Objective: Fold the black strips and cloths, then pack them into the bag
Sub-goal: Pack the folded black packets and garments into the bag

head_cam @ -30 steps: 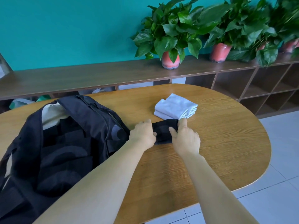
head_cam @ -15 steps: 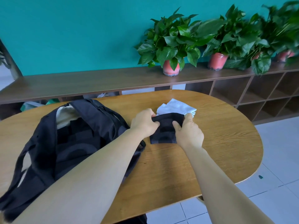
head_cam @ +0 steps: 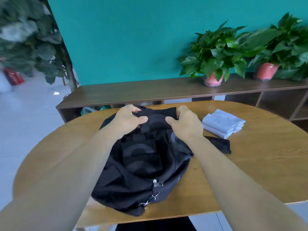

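Observation:
An open black bag (head_cam: pixel 133 185) lies on the wooden table (head_cam: pixel 258 172) right in front of me, with several folded black strips inside it. Both hands hold one folded black strip (head_cam: pixel 157 116) over the far end of the bag's opening. My left hand (head_cam: pixel 129 120) grips its left end and my right hand (head_cam: pixel 185 121) grips its right end. A black flap (head_cam: pixel 220 144) sticks out past the bag's right side. A stack of folded white cloths (head_cam: pixel 223 123) lies to the right of the bag.
Behind the table stands a long dark wooden shelf unit (head_cam: pixel 150 92) against a teal wall, with potted plants (head_cam: pixel 215 54) on its right part. A large leafy plant (head_cam: pixel 28 40) stands at the far left over grey floor tiles.
Both hands lifted the folded black strip off the table and carried it left, over the bag's opening. The view swung left, so the bag now sits in the middle.

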The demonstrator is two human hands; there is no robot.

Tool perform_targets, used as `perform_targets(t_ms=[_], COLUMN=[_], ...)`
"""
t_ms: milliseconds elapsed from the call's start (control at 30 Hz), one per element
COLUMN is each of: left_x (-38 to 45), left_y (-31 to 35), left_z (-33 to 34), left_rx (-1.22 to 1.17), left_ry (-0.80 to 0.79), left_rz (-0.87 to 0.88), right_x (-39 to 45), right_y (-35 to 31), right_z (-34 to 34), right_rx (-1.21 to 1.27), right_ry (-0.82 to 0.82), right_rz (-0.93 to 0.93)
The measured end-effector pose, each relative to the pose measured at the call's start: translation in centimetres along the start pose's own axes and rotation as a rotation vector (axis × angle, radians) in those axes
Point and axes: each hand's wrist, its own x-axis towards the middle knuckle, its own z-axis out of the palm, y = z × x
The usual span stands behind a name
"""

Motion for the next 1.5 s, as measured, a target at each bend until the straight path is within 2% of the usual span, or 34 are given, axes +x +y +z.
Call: perform_targets(t_ms=[200, 400, 700, 933, 1067, 1167, 1233, 1300, 1400, 1500], left_x=[-0.4, 1.5, 2.2, 2.2, 1.9, 1.7, 1.7, 1.7, 1.9, 1.7], left_y=[-5.9, -8.4, -11.2, -11.4, -10.9, -10.4, -10.0, -10.0, -11.3, -12.5], left_z=[-2.7, -1.5, -0.3, 0.0, -0.2, -0.1, 0.3, 0.9, 1.5, 1.7], left_rx=[-0.022, 0.059, 0.437, 0.500, 0.542, 0.615, 0.643, 0.728, 0.793, 0.770], left_ry=[0.082, 0.172, 0.004, -0.013, 0.029, 0.089, 0.118, 0.119, 0.058, 0.034], left_rz=[-0.154, -0.096, -0.089, -0.110, -0.038, 0.083, 0.192, 0.276, 0.247, 0.178], right_x=[0.0, 1.3, 2.0, 1.9, 2.0, 1.8, 1.5, 1.4, 1.1, 1.3], right_y=[-4.2, -4.7, -2.7, -2.7, -2.5, -2.5, -2.6, -2.6, -1.9, -0.9], right_z=[5.4, 8.8, 11.7, 11.9, 11.3, 10.8, 10.9, 11.2, 11.6, 11.7], right_rx=[-0.075, -0.121, -0.380, -0.527, -0.597, -0.588, -0.569, -0.558, -0.616, -0.615], right_ry=[-0.106, -0.049, -0.140, -0.103, -0.065, -0.012, 0.036, 0.070, -0.098, -0.226], right_rz=[-0.026, -0.023, -0.065, -0.114, -0.129, -0.163, -0.248, -0.414, -0.554, -0.518])
